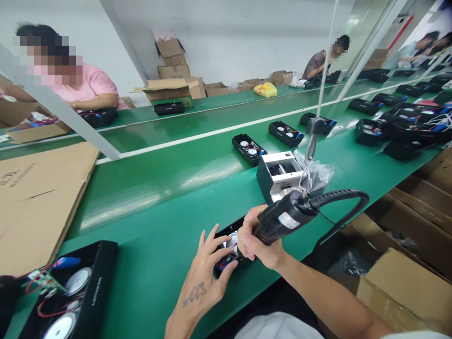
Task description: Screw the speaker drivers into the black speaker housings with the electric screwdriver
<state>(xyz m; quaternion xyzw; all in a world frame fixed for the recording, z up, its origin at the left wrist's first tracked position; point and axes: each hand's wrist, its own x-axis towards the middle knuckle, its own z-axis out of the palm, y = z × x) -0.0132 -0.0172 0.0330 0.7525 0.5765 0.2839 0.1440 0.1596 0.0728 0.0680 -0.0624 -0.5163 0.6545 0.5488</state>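
Observation:
My right hand (259, 238) is shut around a black electric screwdriver (286, 216), whose tip points down into a black speaker housing (229, 249) on the green belt. The screwdriver's coiled-looking black cord curves away to the right, and a metal hook (306, 176) holds it up from a hanging line. My left hand (208, 266) grips the housing, with its fingers spread across the round speaker and red-and-blue wiring. My hands and the screwdriver hide most of the housing, and the screwdriver tip is hidden.
Open black housings (249, 148) with speakers line the green belt (158, 278), and another (67, 292) lies at lower left. A white metal fixture (278, 174) and plastic bag (316, 172) stand ahead. Cardboard (38, 202) lies left, boxes (399, 292) right; co-workers (88, 89) sit beyond.

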